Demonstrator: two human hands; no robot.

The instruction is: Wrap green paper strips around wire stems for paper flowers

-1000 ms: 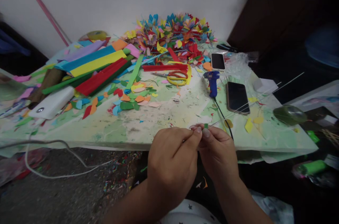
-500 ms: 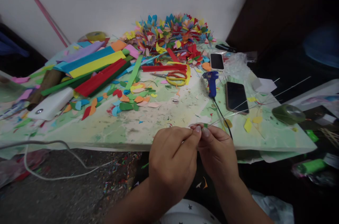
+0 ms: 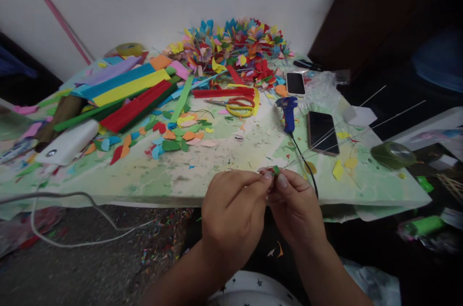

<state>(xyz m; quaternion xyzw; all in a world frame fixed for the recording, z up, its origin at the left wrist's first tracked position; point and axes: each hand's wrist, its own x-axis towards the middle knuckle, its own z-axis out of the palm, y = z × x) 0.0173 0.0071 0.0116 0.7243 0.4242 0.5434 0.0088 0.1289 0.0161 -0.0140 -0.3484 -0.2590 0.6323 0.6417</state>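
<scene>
My left hand [image 3: 231, 217] and my right hand [image 3: 298, 209] meet fingertip to fingertip at the table's front edge. Both are closed in a pinch. Between the fingertips shows a small green paper piece [image 3: 276, 169], with a bit of red beside it; most of it is hidden. Thin pale wire stems [image 3: 401, 114] run from the right hand's fingers up to the right, over the phone. Beyond the right hand lies a blue hot glue gun [image 3: 289, 115], its black cord passing close to that hand.
Scissors [image 3: 238, 106] lie mid-table, before a heap of colourful paper flowers [image 3: 235, 46]. Crepe paper strips [image 3: 133, 86], cut petals [image 3: 175, 144] and a white power bank [image 3: 68, 142] are left. Two phones [image 3: 323, 132] and a green tape roll [image 3: 393, 155] are right.
The fingertips have shifted slightly apart, and the green piece is now tilted and shows more. The wire stems have turned and spread, their far ends now separated.
</scene>
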